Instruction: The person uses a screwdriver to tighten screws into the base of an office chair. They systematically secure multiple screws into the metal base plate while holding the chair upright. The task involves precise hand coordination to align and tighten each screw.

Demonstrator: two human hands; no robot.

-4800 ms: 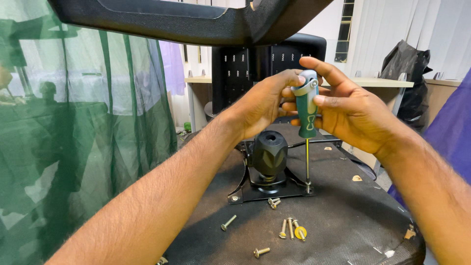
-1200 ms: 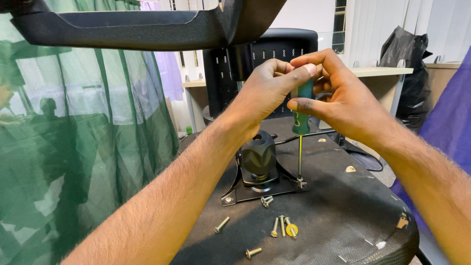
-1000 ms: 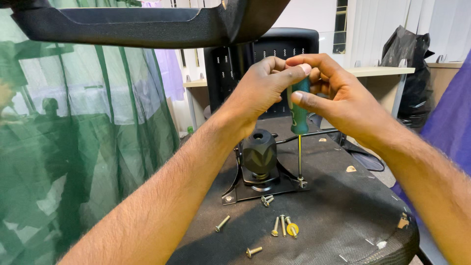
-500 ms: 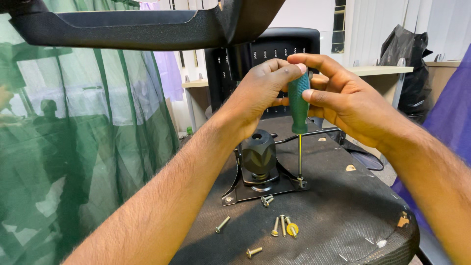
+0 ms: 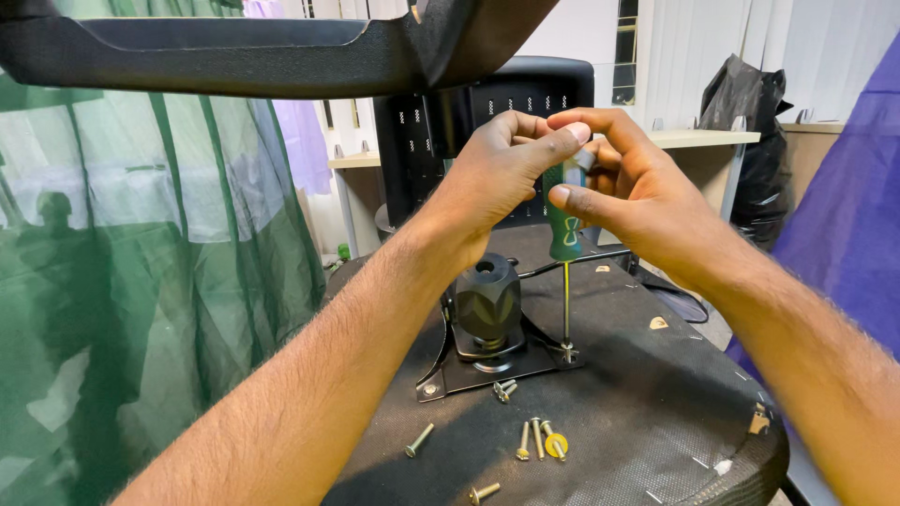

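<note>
Your left hand [image 5: 502, 178] and right hand [image 5: 628, 192] both pinch top of green-handled screwdriver with thin steel shaft [image 5: 565, 234], held upright. Tip sits on screw at right corner of flat black metal mounting plate [image 5: 469, 375], on upturned black fabric chair seat [image 5: 647, 422]. Black moulded cylinder socket [image 5: 487, 305] rises from plate centre, just left of shaft. Loose brass-coloured screws [image 5: 534, 438] lie near seat's front edge, one [image 5: 419, 439] apart to left. Green mesh curtain [image 5: 141, 281] hangs left.
</note>
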